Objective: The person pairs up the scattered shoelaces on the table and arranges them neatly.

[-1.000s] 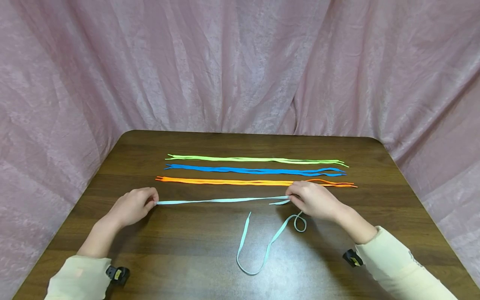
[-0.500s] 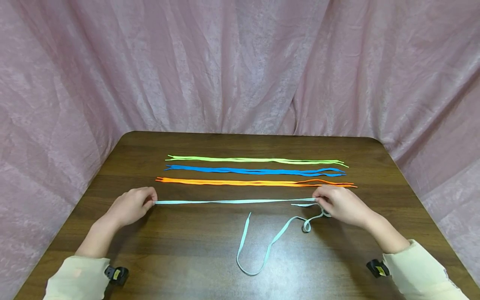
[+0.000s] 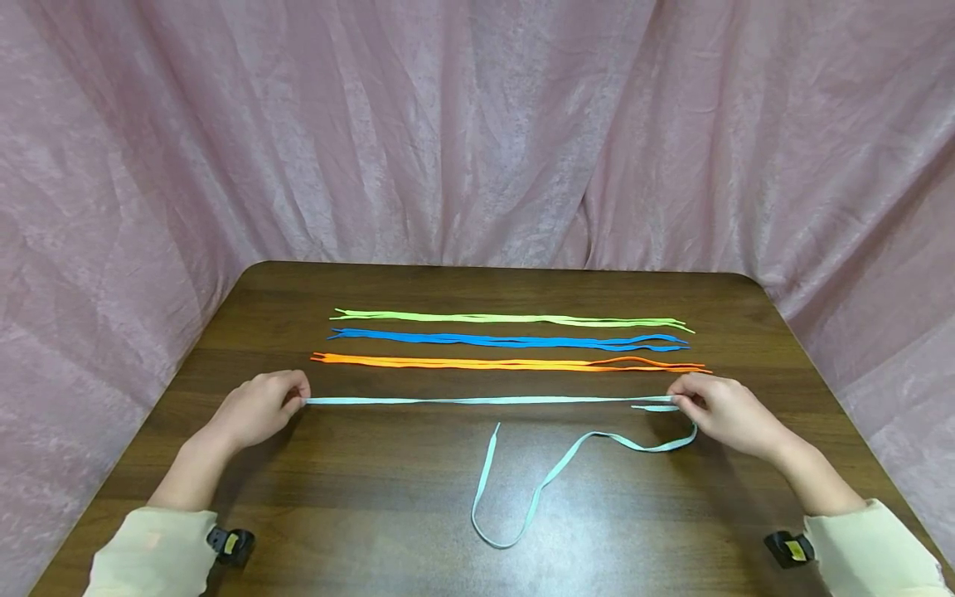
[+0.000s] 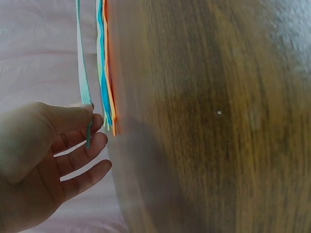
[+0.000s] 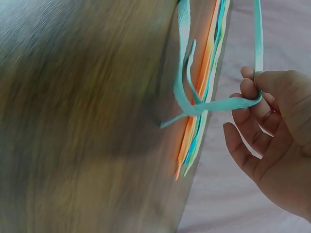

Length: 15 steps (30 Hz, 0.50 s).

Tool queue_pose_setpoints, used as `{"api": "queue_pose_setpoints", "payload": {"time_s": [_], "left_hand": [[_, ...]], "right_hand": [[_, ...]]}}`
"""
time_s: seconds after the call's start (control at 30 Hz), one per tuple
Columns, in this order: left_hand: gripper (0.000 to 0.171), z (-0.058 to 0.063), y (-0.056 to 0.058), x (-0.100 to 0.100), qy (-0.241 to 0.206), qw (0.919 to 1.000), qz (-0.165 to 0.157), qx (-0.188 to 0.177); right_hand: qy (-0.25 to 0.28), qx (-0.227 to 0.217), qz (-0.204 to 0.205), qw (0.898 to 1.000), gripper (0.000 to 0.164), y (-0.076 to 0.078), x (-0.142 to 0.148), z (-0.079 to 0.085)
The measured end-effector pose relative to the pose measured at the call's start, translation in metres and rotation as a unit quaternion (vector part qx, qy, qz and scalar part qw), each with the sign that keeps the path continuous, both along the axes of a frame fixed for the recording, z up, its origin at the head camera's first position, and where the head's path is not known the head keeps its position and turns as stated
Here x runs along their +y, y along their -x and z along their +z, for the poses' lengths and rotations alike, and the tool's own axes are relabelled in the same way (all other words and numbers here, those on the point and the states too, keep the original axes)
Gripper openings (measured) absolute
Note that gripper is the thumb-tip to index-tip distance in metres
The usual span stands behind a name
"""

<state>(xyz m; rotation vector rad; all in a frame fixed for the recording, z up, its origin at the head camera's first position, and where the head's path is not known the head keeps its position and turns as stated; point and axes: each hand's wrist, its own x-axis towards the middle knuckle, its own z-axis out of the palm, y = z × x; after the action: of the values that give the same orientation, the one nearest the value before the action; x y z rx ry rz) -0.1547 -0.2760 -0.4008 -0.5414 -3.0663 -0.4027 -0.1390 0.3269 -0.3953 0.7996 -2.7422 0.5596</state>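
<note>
A pale mint shoelace [image 3: 485,401] runs straight and taut between the two hands in the head view. The left hand [image 3: 257,406] pinches it between thumb and forefinger; in the left wrist view a short tip of the lace [image 4: 88,138] sticks out below the fingers. At the other side the right hand [image 3: 734,414] pinches the lace with thumb and forefinger. Beyond that pinch the lace [image 5: 228,104] bends back, and its slack curves over the table toward the middle front. A short mint end [image 3: 652,408] also shows just left of the right fingertips.
Behind the mint lace lie orange shoelaces [image 3: 448,363], then blue shoelaces [image 3: 462,339], then yellow-green shoelaces [image 3: 477,317], in roughly parallel rows across the brown wooden table [image 3: 336,489]. A pink curtain [image 3: 462,133] hangs around the table's back and sides.
The right hand has slid rightward along the mint lace, lengthening the straight stretch. A small loop in the slack has opened out. The left hand stays nearly in place, pinching its end.
</note>
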Motion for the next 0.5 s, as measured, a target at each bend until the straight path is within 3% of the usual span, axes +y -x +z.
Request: {"api": "queue_pose_setpoints", "payload": {"time_s": [0.27,0.5], "left_hand": [[0.013,0.001,0.003,-0.004,0.002,1.0000,0.008,-0.005],[0.011,0.002,0.005,-0.008,0.004,0.9998,0.018,-0.005]], "right_hand": [[0.001,0.019,-0.020,1.000,0.017,0.000,0.021,-0.005],[-0.012,0.029,-0.045,0.998,0.006,0.003,0.038,-0.011]]}}
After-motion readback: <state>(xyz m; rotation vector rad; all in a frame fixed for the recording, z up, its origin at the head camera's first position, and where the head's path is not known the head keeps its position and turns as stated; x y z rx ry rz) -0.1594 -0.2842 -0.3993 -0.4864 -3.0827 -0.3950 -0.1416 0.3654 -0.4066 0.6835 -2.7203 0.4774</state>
